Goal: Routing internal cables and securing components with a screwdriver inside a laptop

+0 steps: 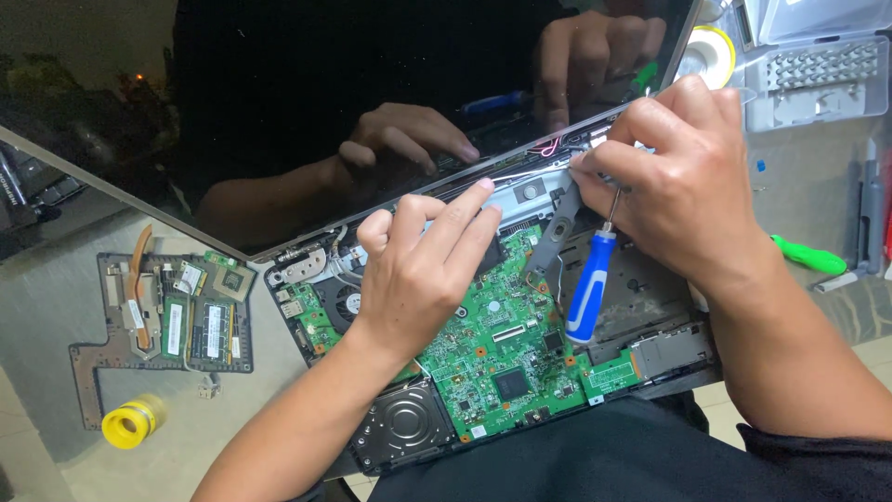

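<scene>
Head view: an opened laptop (650,358) lies across the person's lap, its bottom cover off and the green motherboard (502,349) bare. The dark screen (279,102) stands tilted up on the far side and mirrors both hands. The left hand (423,270) rests on the board near the hinge, its fingers (465,209) stretched out and pressing on the far edge; it grips nothing. The right hand (678,181) is closed around the thin shaft of a blue-handled screwdriver (591,284), whose handle hangs down towards the near side over the board, tip up at the right hinge. On the table to the left lie a removed cover holding green memory modules (200,325) and a yellow tape roll (128,424). To the right lie a green-handled screwdriver (810,255) and, farther off, a clear bit case (818,74).
</scene>
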